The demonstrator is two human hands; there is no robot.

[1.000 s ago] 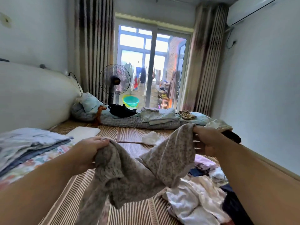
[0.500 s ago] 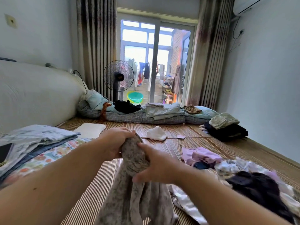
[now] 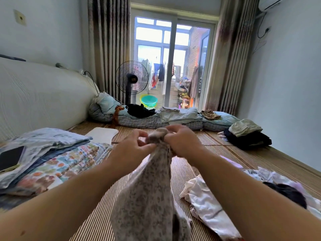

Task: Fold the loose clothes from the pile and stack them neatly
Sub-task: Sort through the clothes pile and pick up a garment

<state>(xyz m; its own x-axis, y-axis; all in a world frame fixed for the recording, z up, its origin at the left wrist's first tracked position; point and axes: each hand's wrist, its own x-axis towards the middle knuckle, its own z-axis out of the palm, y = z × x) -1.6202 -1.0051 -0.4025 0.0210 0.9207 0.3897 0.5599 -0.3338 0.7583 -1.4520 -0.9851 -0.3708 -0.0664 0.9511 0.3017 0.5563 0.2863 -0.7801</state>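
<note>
From where I stand the folding looks partway done. A folded stack [image 3: 57,153] of pale blue and flowered pieces already sits at the left, while a loose pile [image 3: 213,202] of white, lilac and dark clothes sprawls at the right, untouched and plainly most of what remains. Between them a speckled grey garment [image 3: 147,197] hangs unfolded above the floor, bunched at its top edge. The left hand [image 3: 137,143] pinches that edge and the right hand [image 3: 180,141] is curled round it, the two almost touching. I'd say it needs spreading out before any fold can start. Everything lies on a striped woven mat [image 3: 97,223]. A sliding glass door [image 3: 172,58] between striped curtains [image 3: 107,40] fills the far wall, rolled bedding [image 3: 156,121] lies along its foot, and a standing fan [image 3: 132,79] is beside a green basin [image 3: 149,101]. A phone [image 3: 10,158] rests on the stack.
</note>
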